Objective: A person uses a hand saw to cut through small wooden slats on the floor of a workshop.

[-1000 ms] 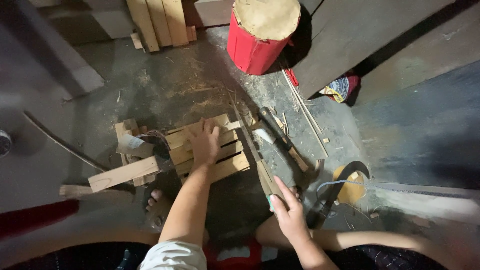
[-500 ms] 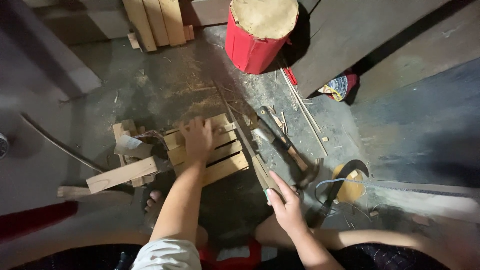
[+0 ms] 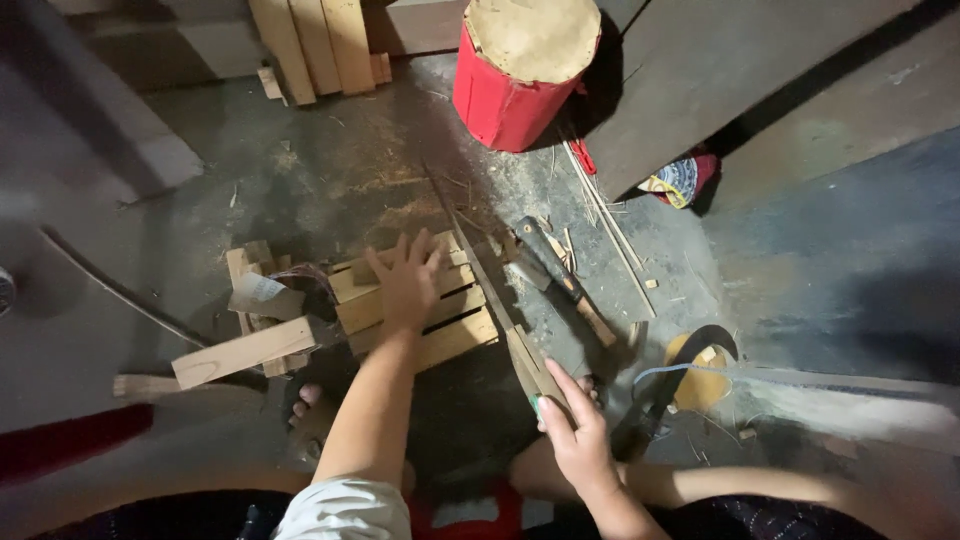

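Note:
My left hand [image 3: 405,282] lies flat, fingers spread, on a stack of light wooden slats [image 3: 440,320] on the floor. My right hand [image 3: 572,432] is closed around the handle of a hand saw [image 3: 490,290]. Its long thin blade runs up and to the left along the right edge of the slats. My bare foot [image 3: 310,408] shows below the stack.
A red cylinder with a pale top [image 3: 520,70] stands at the back. A hatchet-like tool [image 3: 562,280] lies right of the saw, near thin sticks [image 3: 610,230]. A yellow roll [image 3: 700,375], a loose wooden block [image 3: 245,350] and leaning boards [image 3: 310,40] surround the spot.
My right hand and the saw handle have slid slightly back toward me. The left hand stays pressed on the slats, hardly shifted.

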